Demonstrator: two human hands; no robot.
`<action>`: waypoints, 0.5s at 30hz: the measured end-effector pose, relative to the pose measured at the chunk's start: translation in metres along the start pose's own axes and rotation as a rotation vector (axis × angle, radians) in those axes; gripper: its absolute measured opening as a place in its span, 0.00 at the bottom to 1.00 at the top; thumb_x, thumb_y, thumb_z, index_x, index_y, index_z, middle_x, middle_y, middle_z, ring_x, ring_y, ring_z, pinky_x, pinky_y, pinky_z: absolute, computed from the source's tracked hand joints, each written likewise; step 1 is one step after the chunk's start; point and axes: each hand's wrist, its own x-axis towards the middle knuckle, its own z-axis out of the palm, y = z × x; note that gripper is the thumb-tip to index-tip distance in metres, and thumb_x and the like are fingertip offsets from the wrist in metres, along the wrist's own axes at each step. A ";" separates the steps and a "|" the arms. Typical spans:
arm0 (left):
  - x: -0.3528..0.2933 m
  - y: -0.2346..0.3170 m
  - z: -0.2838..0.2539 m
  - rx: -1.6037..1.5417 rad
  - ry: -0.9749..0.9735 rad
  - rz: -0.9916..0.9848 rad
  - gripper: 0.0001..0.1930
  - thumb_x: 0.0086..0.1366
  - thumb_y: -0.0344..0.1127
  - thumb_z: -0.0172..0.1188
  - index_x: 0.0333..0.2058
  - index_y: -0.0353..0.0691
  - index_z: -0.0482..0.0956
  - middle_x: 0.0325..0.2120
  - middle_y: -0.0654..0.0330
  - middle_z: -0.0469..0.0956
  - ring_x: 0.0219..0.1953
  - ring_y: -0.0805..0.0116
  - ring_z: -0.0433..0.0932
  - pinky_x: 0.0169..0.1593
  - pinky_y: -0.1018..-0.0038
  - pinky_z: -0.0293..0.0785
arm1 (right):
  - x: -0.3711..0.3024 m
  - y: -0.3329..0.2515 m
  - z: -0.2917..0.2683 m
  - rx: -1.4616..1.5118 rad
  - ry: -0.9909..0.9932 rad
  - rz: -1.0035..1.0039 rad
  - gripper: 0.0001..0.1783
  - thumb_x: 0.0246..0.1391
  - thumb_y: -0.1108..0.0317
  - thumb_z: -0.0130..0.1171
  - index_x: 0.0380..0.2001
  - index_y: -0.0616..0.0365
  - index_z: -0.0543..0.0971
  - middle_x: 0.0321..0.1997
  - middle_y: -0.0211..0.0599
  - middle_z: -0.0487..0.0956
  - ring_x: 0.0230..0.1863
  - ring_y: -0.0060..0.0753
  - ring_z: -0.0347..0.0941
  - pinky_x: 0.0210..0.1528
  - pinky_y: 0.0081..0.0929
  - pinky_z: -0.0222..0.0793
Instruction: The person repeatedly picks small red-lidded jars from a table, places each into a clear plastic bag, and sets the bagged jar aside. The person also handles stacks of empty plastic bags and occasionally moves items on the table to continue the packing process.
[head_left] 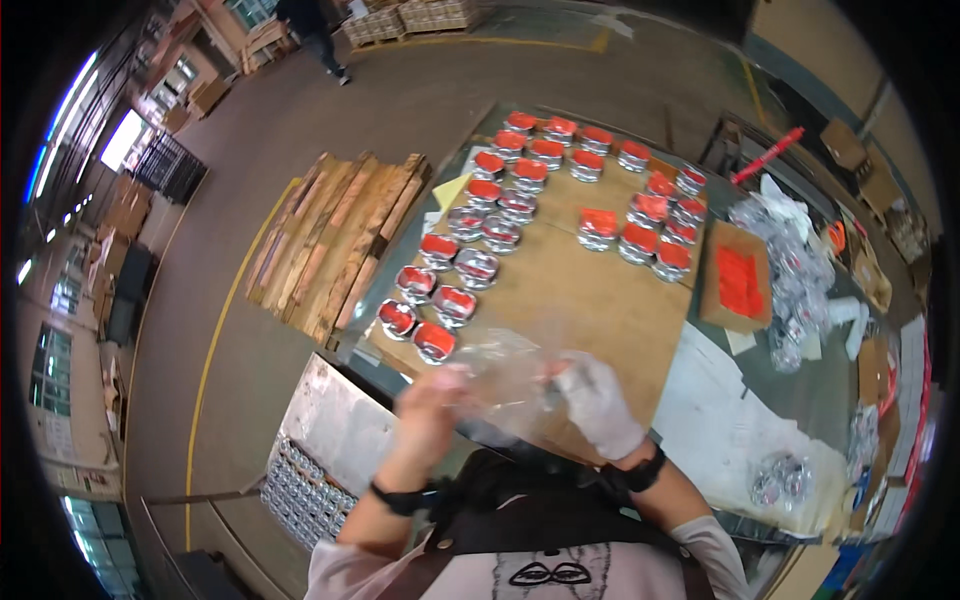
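Observation:
A clear plastic bag (pixel 505 385) is stretched between my two hands above the near edge of the cardboard-covered table. My left hand (pixel 432 400), blurred by motion, pinches its left side. Gripping the right side is my right hand (pixel 602 408), which wears a whitish glove with bare fingertips. Just beyond the bag stand round shiny metal parts (pixel 434 342) with red-orange tops, in rows along the table's left side. More such parts (pixel 639 240) are grouped at the far right of the cardboard (pixel 570 320). Whether the bag holds anything is hard to see.
An open carton (pixel 736 275) with red-orange pieces stands on the right, beside a heap of clear bags (pixel 790 260). Bagged metal parts (pixel 782 480) lie on white sheeting at near right. Left are a wooden pallet (pixel 335 245) and a tray of small metal parts (pixel 300 495). A person (pixel 315 40) walks far off.

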 end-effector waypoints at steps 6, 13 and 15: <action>-0.059 0.125 -0.116 0.512 0.654 0.363 0.11 0.70 0.38 0.52 0.41 0.38 0.78 0.23 0.72 0.68 0.20 0.83 0.62 0.26 0.86 0.59 | 0.112 0.081 0.135 -1.522 -0.192 -0.079 0.09 0.54 0.66 0.52 0.32 0.61 0.77 0.31 0.47 0.80 0.32 0.47 0.79 0.34 0.40 0.74; 0.003 0.109 -0.061 0.905 0.201 0.245 0.10 0.66 0.24 0.53 0.45 0.35 0.77 0.32 0.56 0.79 0.31 0.71 0.78 0.34 0.75 0.74 | 0.089 0.039 0.077 -1.154 -0.137 0.164 0.15 0.55 0.59 0.53 0.32 0.61 0.79 0.32 0.54 0.79 0.37 0.55 0.77 0.39 0.43 0.73; 0.035 0.069 -0.044 1.125 -0.042 0.483 0.14 0.59 0.22 0.56 0.45 0.34 0.76 0.30 0.53 0.80 0.26 0.61 0.79 0.32 0.70 0.75 | 0.042 0.015 0.045 -0.652 0.121 0.070 0.11 0.55 0.66 0.57 0.31 0.66 0.78 0.28 0.43 0.80 0.29 0.35 0.78 0.32 0.34 0.72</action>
